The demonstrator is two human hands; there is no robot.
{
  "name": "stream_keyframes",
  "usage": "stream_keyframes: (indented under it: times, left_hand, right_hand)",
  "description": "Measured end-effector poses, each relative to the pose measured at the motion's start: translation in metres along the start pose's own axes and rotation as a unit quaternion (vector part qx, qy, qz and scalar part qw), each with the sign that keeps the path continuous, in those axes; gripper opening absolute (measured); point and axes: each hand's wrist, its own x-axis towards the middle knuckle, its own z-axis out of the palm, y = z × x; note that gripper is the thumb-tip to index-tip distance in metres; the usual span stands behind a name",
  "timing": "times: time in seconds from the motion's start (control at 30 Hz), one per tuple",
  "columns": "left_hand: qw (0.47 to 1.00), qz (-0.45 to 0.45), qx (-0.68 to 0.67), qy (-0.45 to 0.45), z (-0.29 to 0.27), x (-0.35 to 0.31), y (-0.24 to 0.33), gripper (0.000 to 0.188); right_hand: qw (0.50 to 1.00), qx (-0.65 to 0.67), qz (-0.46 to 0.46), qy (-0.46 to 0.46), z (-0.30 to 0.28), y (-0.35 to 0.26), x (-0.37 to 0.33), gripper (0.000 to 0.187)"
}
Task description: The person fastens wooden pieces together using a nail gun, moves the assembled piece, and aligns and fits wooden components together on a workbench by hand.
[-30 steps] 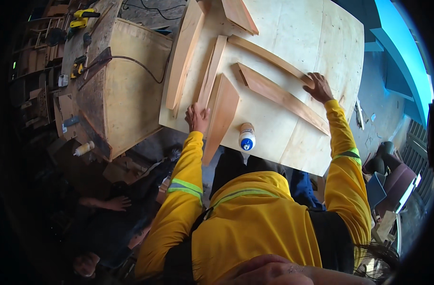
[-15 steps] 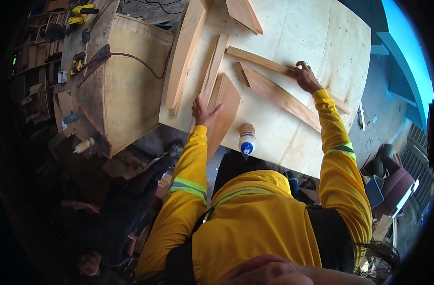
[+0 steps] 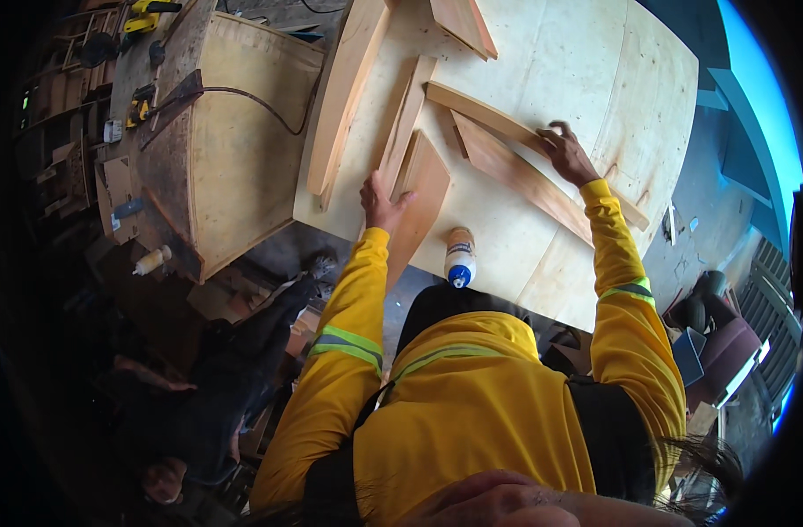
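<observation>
My left hand (image 3: 384, 204) is closed around the near end of a narrow wooden strip (image 3: 407, 110), its thumb sticking out to the right. Beside that thumb, a wider slanted board (image 3: 425, 198) reaches over the table's near edge. Across the table, my right hand (image 3: 568, 155) curls its fingers over another long wooden strip (image 3: 485, 110), which runs from upper left to lower right. Just below this strip lies a broad board with an angled end (image 3: 524, 183). A white bottle with a blue cap (image 3: 460, 257) is at the near edge, between my arms.
Pale plywood (image 3: 586, 53) forms the tabletop. Thick beams (image 3: 349, 101) lie along its left side, and another board (image 3: 464, 25) at the far side. A wooden bench (image 3: 252, 79) with a cable and yellow power tools (image 3: 140, 105) stands left. Someone in dark clothes (image 3: 217, 386) is at lower left.
The view has shifted slightly. Both hands stay at the same strips, and the boards keep almost the same layout.
</observation>
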Motion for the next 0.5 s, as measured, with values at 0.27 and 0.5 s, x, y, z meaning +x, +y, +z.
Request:
stream_keyframes:
  times: [0.27, 0.5]
  left_hand:
    - [0.998, 0.025, -0.035, -0.035, 0.010, -0.013, 0.006, 0.135]
    - [0.993, -0.012, 0.085, -0.080, -0.003, -0.023, 0.055, 0.156]
  right_hand:
    - [1.000, -0.013, -0.017, -0.016, 0.008, -0.041, -0.010, 0.107]
    - [0.992, -0.106, -0.049, -0.052, 0.000, -0.053, -0.017, 0.144]
